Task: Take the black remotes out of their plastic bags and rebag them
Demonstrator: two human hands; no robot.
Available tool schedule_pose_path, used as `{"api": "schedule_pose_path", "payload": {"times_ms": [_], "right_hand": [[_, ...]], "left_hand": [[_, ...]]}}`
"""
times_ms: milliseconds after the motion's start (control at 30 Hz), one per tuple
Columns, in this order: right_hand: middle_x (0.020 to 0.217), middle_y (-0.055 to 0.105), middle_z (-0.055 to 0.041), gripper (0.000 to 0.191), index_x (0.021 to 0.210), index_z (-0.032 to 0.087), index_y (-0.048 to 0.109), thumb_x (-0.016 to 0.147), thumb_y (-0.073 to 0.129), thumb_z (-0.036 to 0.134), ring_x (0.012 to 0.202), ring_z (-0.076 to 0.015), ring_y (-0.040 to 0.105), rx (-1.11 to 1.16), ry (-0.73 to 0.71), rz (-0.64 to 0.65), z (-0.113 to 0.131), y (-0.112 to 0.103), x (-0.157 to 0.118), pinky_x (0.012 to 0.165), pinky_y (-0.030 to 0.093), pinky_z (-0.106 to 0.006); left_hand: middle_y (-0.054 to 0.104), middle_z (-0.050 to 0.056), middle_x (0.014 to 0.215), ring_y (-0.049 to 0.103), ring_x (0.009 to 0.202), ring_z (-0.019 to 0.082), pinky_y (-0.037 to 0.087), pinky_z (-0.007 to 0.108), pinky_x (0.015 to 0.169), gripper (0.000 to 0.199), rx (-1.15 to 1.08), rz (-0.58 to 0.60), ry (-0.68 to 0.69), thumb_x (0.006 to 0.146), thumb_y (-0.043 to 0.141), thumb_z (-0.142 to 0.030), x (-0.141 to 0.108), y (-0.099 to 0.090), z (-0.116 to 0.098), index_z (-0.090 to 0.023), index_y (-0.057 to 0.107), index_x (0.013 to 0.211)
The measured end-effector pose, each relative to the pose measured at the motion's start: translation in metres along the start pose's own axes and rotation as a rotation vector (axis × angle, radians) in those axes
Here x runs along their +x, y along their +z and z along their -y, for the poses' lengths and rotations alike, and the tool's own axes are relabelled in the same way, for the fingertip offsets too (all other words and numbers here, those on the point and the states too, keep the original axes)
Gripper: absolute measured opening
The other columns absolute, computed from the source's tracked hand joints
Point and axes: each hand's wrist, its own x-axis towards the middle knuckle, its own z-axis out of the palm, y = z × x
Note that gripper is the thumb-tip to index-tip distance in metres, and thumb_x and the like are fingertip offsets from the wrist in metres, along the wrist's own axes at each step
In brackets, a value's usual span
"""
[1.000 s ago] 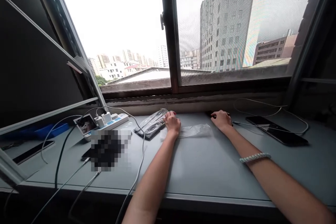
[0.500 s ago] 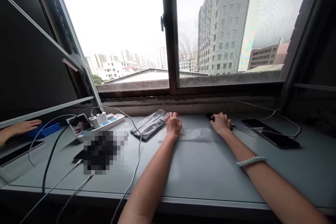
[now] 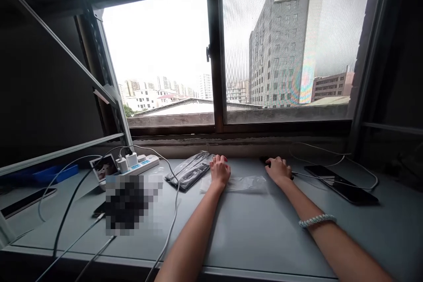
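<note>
My left hand (image 3: 220, 171) rests on the desk with its fingers curled, at the left end of a flat clear plastic bag (image 3: 247, 183). What lies under those fingers is hidden. Just left of it is a clear plastic packet (image 3: 190, 174) with something black inside. Farther right, my right hand (image 3: 278, 170) curls over a small black object (image 3: 264, 160), mostly covered by the fingers and palm. A white cable (image 3: 306, 176) runs up to this hand's right side. A braided band circles my right forearm.
A large black phone (image 3: 342, 184) lies at right. On the left are a white power strip (image 3: 145, 165) with plugs, a small picture screen (image 3: 104, 168), a blurred dark item (image 3: 127, 202), a blue tray (image 3: 56, 173), another phone (image 3: 29, 200) and several cables. Behind is a window.
The view has tilted upward, so the desk sits lower in the picture. Another person's hand has left the blue tray at far left. Both my hands keep their places on the desk.
</note>
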Motion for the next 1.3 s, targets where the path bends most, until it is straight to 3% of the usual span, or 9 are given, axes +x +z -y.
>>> {"api": "schedule_pose_path", "payload": {"times_ms": [367,500,600,667,767,867,967,1167,1300], "right_hand": [[0.114,0.051,-0.0121,0.031,0.109,0.023,0.062,0.08,0.051,0.02,0.112,-0.0295,0.043,-0.022,0.005,0.028,0.0,0.001,-0.001,0.081,0.04,-0.038],[0.115,0.051,-0.0121,0.03,0.109,0.023,0.062,0.08,0.052,0.02,0.112,-0.0292,0.043,-0.002,0.009,0.034,0.001,-0.003,-0.002,0.084,0.039,-0.039],[0.112,0.052,-0.0118,0.024,0.102,0.023,0.064,0.08,0.052,0.022,0.111,-0.0289,0.044,0.013,0.011,0.039,0.002,-0.007,-0.002,0.082,0.04,-0.039],[0.109,0.052,-0.0121,0.02,0.095,0.022,0.066,0.08,0.052,0.022,0.11,-0.0284,0.045,0.012,0.016,0.038,0.003,-0.009,-0.001,0.081,0.04,-0.038],[0.11,0.051,-0.0141,0.018,0.09,0.02,0.068,0.079,0.053,0.019,0.108,-0.0287,0.045,-0.016,0.052,0.021,0.001,-0.011,0.0,0.081,0.039,-0.039],[0.111,0.05,-0.0156,0.019,0.088,0.018,0.069,0.08,0.052,0.017,0.109,-0.0298,0.043,-0.042,0.102,-0.007,-0.004,-0.01,0.003,0.082,0.036,-0.041],[0.11,0.05,-0.0159,0.022,0.087,0.019,0.07,0.08,0.049,0.014,0.109,-0.03,0.042,-0.038,0.123,-0.039,-0.012,-0.007,0.006,0.085,0.033,-0.042],[0.109,0.052,-0.0163,0.022,0.086,0.018,0.07,0.078,0.051,0.011,0.108,-0.0319,0.043,0.047,0.112,-0.097,-0.02,-0.003,0.008,0.086,0.031,-0.044],[0.11,0.054,-0.0106,0.019,0.09,0.022,0.069,0.076,0.057,0.019,0.106,-0.0269,0.046,0.224,-0.035,-0.185,-0.01,-0.006,0.006,0.086,0.034,-0.039]], "left_hand": [[0.054,0.007,0.1,0.048,0.102,0.021,0.036,0.034,0.089,0.018,0.062,0.031,0.007,0.077,0.045,-0.014,-0.002,-0.002,-0.003,-0.02,0.054,0.092],[0.055,0.012,0.11,0.045,0.113,0.024,0.034,0.035,0.095,0.027,0.125,0.02,-0.112,0.077,0.041,-0.014,0.0,-0.004,-0.001,-0.016,0.055,0.101],[0.042,0.021,0.131,0.023,0.132,0.034,0.023,0.047,0.103,0.046,0.237,0.018,-0.282,0.076,0.042,-0.019,0.0,-0.003,0.005,-0.008,0.046,0.121],[0.034,0.025,0.137,0.013,0.134,0.04,0.016,0.059,0.101,0.057,0.3,0.047,-0.379,0.076,0.044,-0.025,0.0,-0.003,0.008,-0.006,0.038,0.129],[0.036,0.027,0.135,0.018,0.13,0.045,0.013,0.067,0.096,0.059,0.352,0.109,-0.42,0.077,0.043,-0.032,-0.001,-0.002,0.009,-0.007,0.037,0.13],[0.046,0.025,0.126,0.034,0.122,0.043,0.02,0.065,0.094,0.049,0.385,0.128,-0.364,0.079,0.043,-0.03,-0.001,-0.003,0.006,-0.01,0.045,0.123],[0.053,0.02,0.115,0.046,0.111,0.033,0.03,0.053,0.094,0.038,0.353,0.132,-0.269,0.08,0.044,-0.026,0.0,-0.007,0.003,-0.011,0.05,0.114],[0.051,0.015,0.115,0.043,0.113,0.028,0.027,0.04,0.099,0.035,0.255,0.232,-0.045,0.083,0.049,-0.034,0.003,-0.008,0.001,-0.013,0.053,0.111],[0.051,0.011,0.112,0.045,0.11,0.025,0.028,0.037,0.097,0.035,0.145,0.246,0.076,0.081,0.054,-0.036,0.003,-0.007,-0.001,-0.018,0.053,0.111]]}}
